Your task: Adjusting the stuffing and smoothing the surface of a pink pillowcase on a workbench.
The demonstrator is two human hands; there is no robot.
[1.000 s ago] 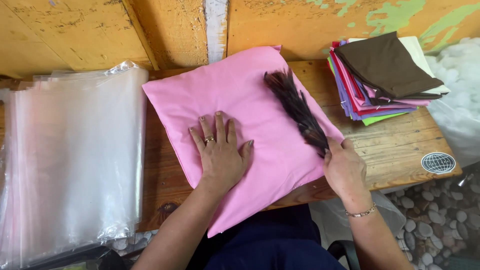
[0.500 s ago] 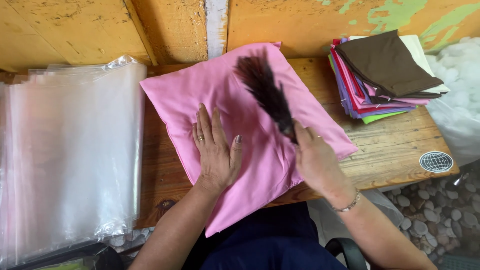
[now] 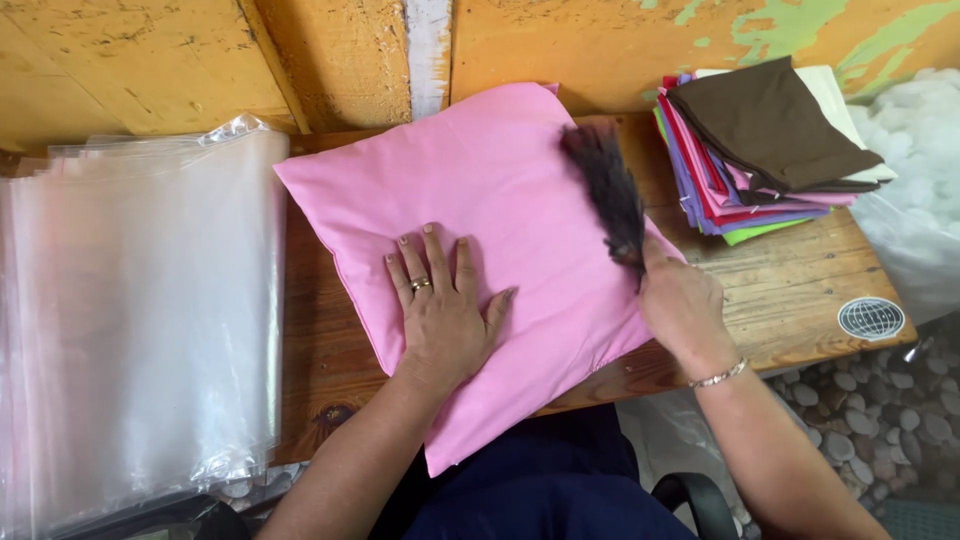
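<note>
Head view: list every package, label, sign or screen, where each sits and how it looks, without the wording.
Round sticker: near right corner of the wooden table, dark circle with a white globe grid.
Clear plastic bags: thick stack at the left, past the pink pillow, see-through and unprinted.
No signs or screens in view.

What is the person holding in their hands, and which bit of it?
The right hand grips a dark feathery brush by its lower handle end. The left hand holds nothing; it lies flat on the pink pillow.
</note>
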